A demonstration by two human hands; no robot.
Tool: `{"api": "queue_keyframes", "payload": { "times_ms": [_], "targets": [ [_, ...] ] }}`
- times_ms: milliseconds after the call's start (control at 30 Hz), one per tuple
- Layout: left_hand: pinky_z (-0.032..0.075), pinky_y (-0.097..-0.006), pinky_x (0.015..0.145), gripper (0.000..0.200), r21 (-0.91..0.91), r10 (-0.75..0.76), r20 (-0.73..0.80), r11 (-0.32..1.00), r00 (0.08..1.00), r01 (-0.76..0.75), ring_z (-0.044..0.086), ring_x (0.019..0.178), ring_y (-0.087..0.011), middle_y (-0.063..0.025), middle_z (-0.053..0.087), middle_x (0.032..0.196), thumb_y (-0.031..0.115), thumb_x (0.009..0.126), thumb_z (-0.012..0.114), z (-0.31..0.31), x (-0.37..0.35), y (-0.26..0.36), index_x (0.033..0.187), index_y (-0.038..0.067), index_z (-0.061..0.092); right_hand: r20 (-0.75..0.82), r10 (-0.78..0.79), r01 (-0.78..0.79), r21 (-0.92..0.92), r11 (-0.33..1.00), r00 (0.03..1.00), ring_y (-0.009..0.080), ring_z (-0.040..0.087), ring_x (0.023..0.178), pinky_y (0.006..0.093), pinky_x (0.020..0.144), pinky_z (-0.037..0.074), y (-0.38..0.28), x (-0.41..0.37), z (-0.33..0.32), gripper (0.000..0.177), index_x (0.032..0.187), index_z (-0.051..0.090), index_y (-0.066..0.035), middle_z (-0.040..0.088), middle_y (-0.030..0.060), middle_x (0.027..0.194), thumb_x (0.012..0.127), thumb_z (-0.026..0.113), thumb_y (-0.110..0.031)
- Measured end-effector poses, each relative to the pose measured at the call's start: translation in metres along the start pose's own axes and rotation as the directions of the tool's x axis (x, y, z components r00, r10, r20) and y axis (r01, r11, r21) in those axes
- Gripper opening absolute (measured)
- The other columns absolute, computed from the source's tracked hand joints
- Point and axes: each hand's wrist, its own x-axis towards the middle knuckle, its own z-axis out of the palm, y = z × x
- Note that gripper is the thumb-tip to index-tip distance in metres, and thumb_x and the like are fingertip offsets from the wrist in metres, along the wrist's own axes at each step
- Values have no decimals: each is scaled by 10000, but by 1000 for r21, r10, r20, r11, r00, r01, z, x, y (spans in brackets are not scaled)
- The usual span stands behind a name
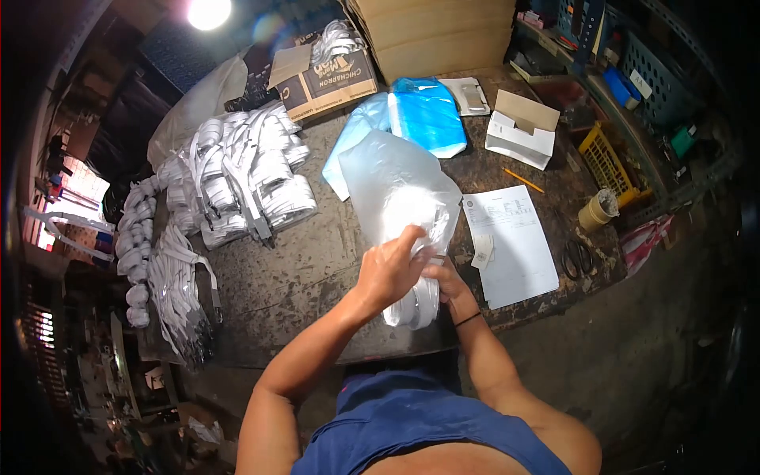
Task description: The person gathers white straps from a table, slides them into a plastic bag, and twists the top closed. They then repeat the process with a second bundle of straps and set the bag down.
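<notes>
My left hand (389,267) grips the near end of a clear plastic bag (400,186) that lies on the dark worktable (309,269). White coiled cables (412,305) show inside the bag's lower end, near the table's front edge. My right hand (445,279) is under the left one, closed on the same bag and cables, with a dark band on the wrist. The fingers of both hands are partly hidden by the plastic.
Piles of white bundled cables (237,178) cover the table's left side. A blue plastic bag (423,111), a brown carton (324,75) and a small white box (518,131) stand at the back. A paper sheet (511,245), pencil (522,180), tape roll (599,208) and scissors (576,257) lie right.
</notes>
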Motion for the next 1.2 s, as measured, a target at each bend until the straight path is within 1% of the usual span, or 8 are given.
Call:
{"api": "queue_keyframes", "payload": {
  "times_ms": [133,233,467,667,767,867,1000,1200],
  "targets": [
    [487,-417,578,179,-53,-222,-6,974,975,221,638,686,-348,-159,637,714,234,855,616,-2,8,-2,912,72,568,14,27,-26,-69,997,1000,196,542,1088,336,910,465,-1,7,5,601,1245,470,-22,566,80,1148,706,698,-157],
    [476,-431,568,135,-66,48,0,997,999,-48,622,670,-356,-152,619,698,208,867,578,6,4,-1,890,75,570,-66,34,-42,-126,991,997,200,541,1092,333,909,464,18,16,3,590,1228,486,-27,563,78,1157,702,709,-175],
    [459,-421,559,167,-12,-297,73,954,952,298,603,645,-336,-137,610,724,225,832,651,7,-83,-37,864,76,585,-48,-134,139,137,981,990,196,614,947,326,786,531,-13,20,18,473,1190,509,14,600,100,1080,748,650,-79],
    [440,-443,593,123,-39,110,-140,992,984,-117,549,659,-340,-119,565,729,147,827,639,23,-91,-52,889,71,566,-104,-18,23,43,999,994,162,628,817,298,721,535,3,38,2,395,1080,568,34,624,80,942,725,669,-106],
    [440,-448,593,114,-155,-198,-254,974,947,162,564,663,-352,-136,582,717,135,839,613,14,-62,-60,909,59,566,-75,-29,25,-61,998,997,164,607,893,318,776,519,-3,29,26,458,1127,540,3,606,78,1009,709,682,-116],
    [456,-445,592,99,-60,-32,-328,998,944,13,601,689,-343,-145,591,707,127,838,591,-1,-10,-53,913,67,566,-81,87,-99,-166,981,993,179,588,956,336,821,504,14,31,15,541,1184,505,-21,589,78,1063,688,693,-130],
    [482,-408,561,139,80,334,55,938,941,-338,614,648,-313,-97,609,752,83,753,582,9,6,-41,889,105,566,-78,56,-66,-124,990,995,187,603,956,327,809,512,29,43,15,419,1142,549,0,609,102,1072,758,678,-108],
    [461,-422,529,117,-22,-58,-213,998,975,55,611,600,-321,-141,597,658,191,870,596,-3,-62,-77,870,77,565,-48,-33,41,166,985,998,154,627,794,291,718,545,42,61,-12,159,975,592,-28,624,59,900,821,625,-49]
  ]
}}
